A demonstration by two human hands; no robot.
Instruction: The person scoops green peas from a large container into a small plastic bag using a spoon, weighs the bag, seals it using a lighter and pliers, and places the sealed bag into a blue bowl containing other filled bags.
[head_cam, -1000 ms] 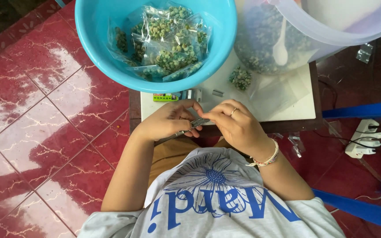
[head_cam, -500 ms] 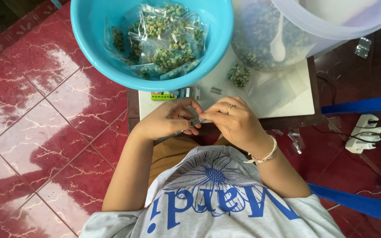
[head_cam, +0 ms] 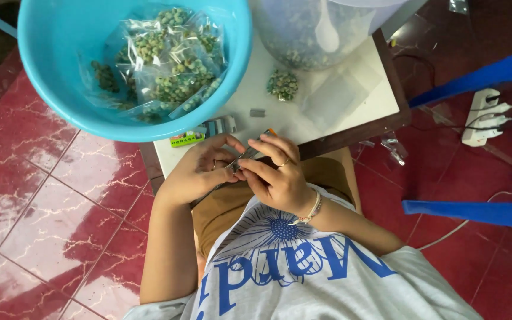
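- Head view: the left hand (head_cam: 200, 169) and right hand (head_cam: 277, 175) meet fingertip to fingertip at the near edge of the small white table (head_cam: 357, 109), both pinched shut on a slim grey stapler (head_cam: 245, 156).
- Both wrists bend inward over the lap — the fingers curl around it.
- The stapler's long axis runs diagonally, far end toward the clear jar (head_cam: 321, 29).
- Beyond — a blue basin (head_cam: 48, 77) of filled bags.
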